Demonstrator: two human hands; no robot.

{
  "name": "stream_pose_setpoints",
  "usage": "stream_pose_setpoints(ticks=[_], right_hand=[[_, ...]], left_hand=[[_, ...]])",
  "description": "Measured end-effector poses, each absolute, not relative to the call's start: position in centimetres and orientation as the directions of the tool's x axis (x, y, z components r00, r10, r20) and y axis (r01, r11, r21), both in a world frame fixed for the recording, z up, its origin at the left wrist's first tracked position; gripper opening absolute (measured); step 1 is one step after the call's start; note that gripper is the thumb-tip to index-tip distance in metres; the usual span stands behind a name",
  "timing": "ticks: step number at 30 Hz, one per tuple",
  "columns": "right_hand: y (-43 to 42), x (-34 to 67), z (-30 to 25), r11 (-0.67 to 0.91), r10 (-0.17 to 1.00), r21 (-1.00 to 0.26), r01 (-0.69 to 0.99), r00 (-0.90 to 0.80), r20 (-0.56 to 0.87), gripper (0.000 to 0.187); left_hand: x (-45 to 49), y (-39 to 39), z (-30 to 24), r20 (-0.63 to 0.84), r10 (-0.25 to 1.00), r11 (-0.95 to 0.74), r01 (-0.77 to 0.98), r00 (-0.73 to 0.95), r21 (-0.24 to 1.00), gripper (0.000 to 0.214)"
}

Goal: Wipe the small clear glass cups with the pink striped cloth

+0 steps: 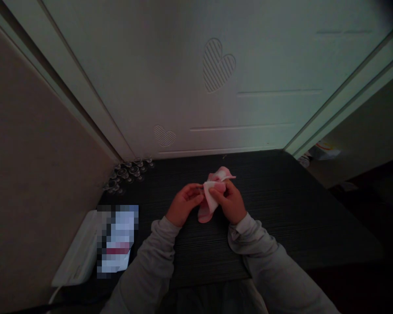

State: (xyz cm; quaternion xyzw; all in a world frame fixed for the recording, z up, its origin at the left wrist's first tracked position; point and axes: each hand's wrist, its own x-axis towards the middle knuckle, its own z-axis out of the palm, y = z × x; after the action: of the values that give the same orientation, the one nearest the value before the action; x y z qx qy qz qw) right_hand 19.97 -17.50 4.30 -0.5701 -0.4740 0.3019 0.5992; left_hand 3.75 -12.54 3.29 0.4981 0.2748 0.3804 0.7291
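Above the middle of the dark table, a pink and white cloth (212,203) is bunched between my two hands. My right hand (232,201) grips it, thumb pressed over the white part, with one fold sticking up behind the fingers. My left hand (185,203) is closed at the cloth's left side, pinching a small clear glass (201,190) by its edge. The cloth covers most of that glass. Several small stemmed glasses (122,172) stand grouped at the table's back left corner, away from both hands.
The dark wood-grain table (281,209) meets a pale panel (265,65) with carved hearts at the back. On the left lie a white device (77,253) with a cable and a blurred-out packet (119,240). A wall (36,144) borders the left side. White items (324,150) sit beyond the right edge.
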Motion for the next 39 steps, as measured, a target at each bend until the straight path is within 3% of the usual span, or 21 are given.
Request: stream_pose_setpoints(ticks=[14, 20, 39], right_hand=[[-17.47, 20.26, 4.23, 0.200, 0.893, -0.953, 0.228, 0.357, 0.273, 0.032], [-17.51, 20.15, 4.35, 0.213, 0.906, -0.956, 0.204, 0.324, 0.271, 0.020], [-17.46, 20.15, 4.35, 0.171, 0.898, -0.965, 0.197, 0.373, 0.235, 0.030]], left_hand=[[3.62, -12.38, 2.81, -0.009, 0.836, 0.213, -0.308, 0.549, 0.927, 0.021], [3.54, -12.28, 2.79, 0.006, 0.839, 0.204, -0.323, 0.544, 0.924, 0.023], [3.70, -12.67, 3.04, 0.113, 0.810, 0.007, -0.201, 0.575, 0.980, 0.019]])
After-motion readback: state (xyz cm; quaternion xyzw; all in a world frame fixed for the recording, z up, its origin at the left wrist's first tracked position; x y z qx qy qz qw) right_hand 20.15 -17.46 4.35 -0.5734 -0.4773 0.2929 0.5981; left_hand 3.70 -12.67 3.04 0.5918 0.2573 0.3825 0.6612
